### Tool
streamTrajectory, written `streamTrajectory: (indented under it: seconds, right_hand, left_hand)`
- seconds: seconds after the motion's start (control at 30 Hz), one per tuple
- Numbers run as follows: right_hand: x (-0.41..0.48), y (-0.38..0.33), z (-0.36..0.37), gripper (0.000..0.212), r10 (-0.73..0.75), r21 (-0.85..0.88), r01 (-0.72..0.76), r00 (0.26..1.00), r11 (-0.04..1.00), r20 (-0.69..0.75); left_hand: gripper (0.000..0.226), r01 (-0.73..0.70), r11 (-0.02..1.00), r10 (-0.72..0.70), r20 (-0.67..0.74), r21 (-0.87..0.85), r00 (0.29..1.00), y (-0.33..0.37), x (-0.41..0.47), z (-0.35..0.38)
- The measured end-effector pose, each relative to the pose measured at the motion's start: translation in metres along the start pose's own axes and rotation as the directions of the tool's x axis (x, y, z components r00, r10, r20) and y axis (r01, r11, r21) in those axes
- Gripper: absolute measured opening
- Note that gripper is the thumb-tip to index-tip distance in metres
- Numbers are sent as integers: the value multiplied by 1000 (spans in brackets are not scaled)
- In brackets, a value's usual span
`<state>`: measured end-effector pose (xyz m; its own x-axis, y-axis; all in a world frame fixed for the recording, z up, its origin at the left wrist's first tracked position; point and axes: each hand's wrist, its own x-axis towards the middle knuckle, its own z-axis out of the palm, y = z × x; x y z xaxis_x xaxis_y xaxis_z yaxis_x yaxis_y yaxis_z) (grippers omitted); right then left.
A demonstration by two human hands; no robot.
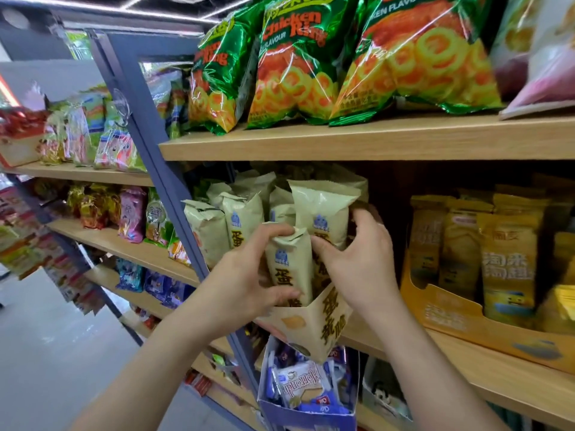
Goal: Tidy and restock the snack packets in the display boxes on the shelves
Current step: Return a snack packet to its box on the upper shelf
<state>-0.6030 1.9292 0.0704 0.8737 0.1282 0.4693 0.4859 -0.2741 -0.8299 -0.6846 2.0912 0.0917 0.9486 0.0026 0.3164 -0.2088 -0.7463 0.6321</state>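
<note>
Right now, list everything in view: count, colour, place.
green foil Chicken Ring bags: three, green-orange, top shelf.
pink-white plastic bag: one, top shelf, far right.
cream snack packets: several, cream, middle shelf.
cream cardboard display box: one, middle shelf edge, tilted.
yellow snack packets: several, orange tray, middle shelf right.
blue cardboard box: one, below middle shelf.
mixed packets: many, multicoloured, left shelves.
left hand: grips front cream packet.
right hand: grips taller cream packet.
</note>
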Motion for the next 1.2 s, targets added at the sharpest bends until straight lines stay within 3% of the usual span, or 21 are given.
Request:
streamTrajectory:
  seconds: [0.1, 0.27, 0.37, 0.5, 0.57, 0.63, 0.77, 0.87, 1.03, 1.2]
  right_hand:
    - [-2, 8, -1, 47, 48, -85, -40, 994, 996, 100]
    - [-7, 6, -9, 50, 37, -257, 5, 987, 966, 159]
    - [-16, 7, -10, 53, 63, -249, -2, 969, 969, 240]
    - [-45, 2, -10, 84, -51, -137, 71, 988, 988, 144]
    - [-51, -7, -11, 93, -179, -171, 189, 981, 967, 73]
    - [-47, -14, -11, 95, -329, -288, 321, 944, 902, 22]
    - [-33, -26, 4, 81, -328, -510, 335, 939, 792, 108]
    - [-26, -21, 2, 58, -314, -582, 288, 948, 761, 58]
    - [-28, -5, -16, 40, -327, -517, 285, 945, 807, 11]
    - [-32, 1, -15, 35, -314, -428, 286, 949, 858, 3]
  left_hand:
    - [70, -71, 971, 87, -61, 228, 994, -4, 1, 3]
    - [69, -159, 900, 196, -52, 406, 979, -5, -5, 0]
    - [84, -189, 819, 256, -50, 541, 965, -2, -10, -11]
    - [98, -193, 882, 241, -61, 429, 969, 6, -13, -28]
    - [88, -231, 911, 251, -17, 342, 968, 14, -6, -43]
    - [84, -277, 891, 284, 34, 360, 958, 26, 7, -51]
    - [87, -258, 828, 190, 184, 497, 964, 29, 38, -44]
    - [81, -266, 737, 215, 157, 621, 964, 14, 46, -45]
    - [54, -262, 652, 312, 63, 711, 948, -8, 40, -55]
    - [57, -236, 696, 320, 1, 679, 947, -19, 42, -47]
